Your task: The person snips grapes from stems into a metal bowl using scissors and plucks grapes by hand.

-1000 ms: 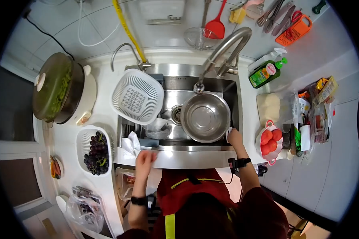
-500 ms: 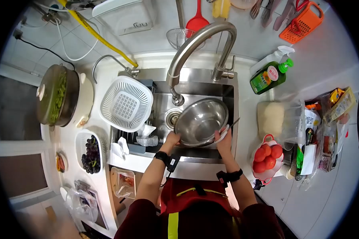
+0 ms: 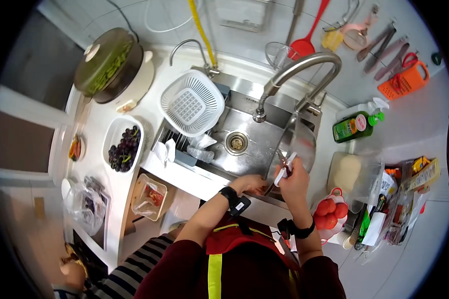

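A steel mixing bowl (image 3: 304,142) is tipped steeply on its side in the right part of the sink (image 3: 244,124). My left hand (image 3: 250,184) is at the sink's front edge, its partly hidden fingers curled at the bowl's near rim. My right hand (image 3: 293,180) is closed around what look like white-handled scissors (image 3: 283,173), with a dark blade pointing down toward my left hand. This hand is also close against the bowl's near side. Above the sink arches the steel faucet (image 3: 304,65), its spout left of the bowl.
A white colander (image 3: 192,102) sits over the sink's left side. Left of it are grapes (image 3: 124,149) and a lidded pot (image 3: 107,62). On the right are a green soap bottle (image 3: 354,127), tomatoes (image 3: 329,214) and food packets. Another person's striped sleeve (image 3: 139,264) shows lower left.
The bowl has gone from lying nearly level to steeply tipped toward the right, baring the drain. My right hand has turned, swinging the blade downward. The view has shifted and rotated.
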Motion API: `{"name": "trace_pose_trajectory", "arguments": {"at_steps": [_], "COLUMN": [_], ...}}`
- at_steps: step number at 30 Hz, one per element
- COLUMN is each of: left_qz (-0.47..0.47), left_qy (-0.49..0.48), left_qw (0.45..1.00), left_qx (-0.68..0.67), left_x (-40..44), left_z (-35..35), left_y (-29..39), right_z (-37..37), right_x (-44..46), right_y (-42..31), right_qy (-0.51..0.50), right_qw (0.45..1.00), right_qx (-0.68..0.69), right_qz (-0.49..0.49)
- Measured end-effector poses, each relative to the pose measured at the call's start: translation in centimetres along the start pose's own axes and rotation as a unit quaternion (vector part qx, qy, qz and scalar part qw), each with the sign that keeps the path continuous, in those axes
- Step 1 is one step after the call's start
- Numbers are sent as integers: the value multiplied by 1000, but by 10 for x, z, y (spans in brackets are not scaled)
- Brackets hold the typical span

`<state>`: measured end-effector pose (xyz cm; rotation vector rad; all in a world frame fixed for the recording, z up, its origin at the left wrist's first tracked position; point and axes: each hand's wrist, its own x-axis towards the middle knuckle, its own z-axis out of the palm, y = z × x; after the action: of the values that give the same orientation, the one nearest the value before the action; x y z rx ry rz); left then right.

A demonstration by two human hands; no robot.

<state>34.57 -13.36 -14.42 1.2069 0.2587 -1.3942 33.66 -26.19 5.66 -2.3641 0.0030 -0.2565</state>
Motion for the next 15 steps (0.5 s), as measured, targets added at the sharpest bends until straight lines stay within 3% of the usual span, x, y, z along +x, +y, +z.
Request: {"name": "trace_pose_trajectory", "arguments": {"at_steps": [4, 6, 8, 10, 11, 13, 15], "left_qz": [13, 42, 70, 112, 114, 148, 152], "left_qy": [-5, 78, 102, 179, 184, 125, 115], "left_qw": [1000, 995, 990, 977, 976, 979, 979], "left_qx": [22, 39, 69, -17, -18, -68, -79], "left_x": [-9, -26, -27, -50, -67, -104, -119], "left_z": [13, 21, 9, 9, 10, 11, 7], "left_y": [8, 12, 4, 5, 9, 16, 10], "right_z": [-11, -20, -28, -31, -37, -48, -47], "right_x": [-13, -21, -29, -39, -45, -55, -61], "right_y": [0, 4, 15, 48, 52, 55, 63], "right_qy": [17, 20, 93, 125, 123, 146, 173], "right_qw": [999, 998, 985, 963, 962, 925, 916], "right_qx": [21, 42, 140, 238, 243, 310, 337], "right_qz": [29, 43, 26, 33, 30, 165, 130]}}
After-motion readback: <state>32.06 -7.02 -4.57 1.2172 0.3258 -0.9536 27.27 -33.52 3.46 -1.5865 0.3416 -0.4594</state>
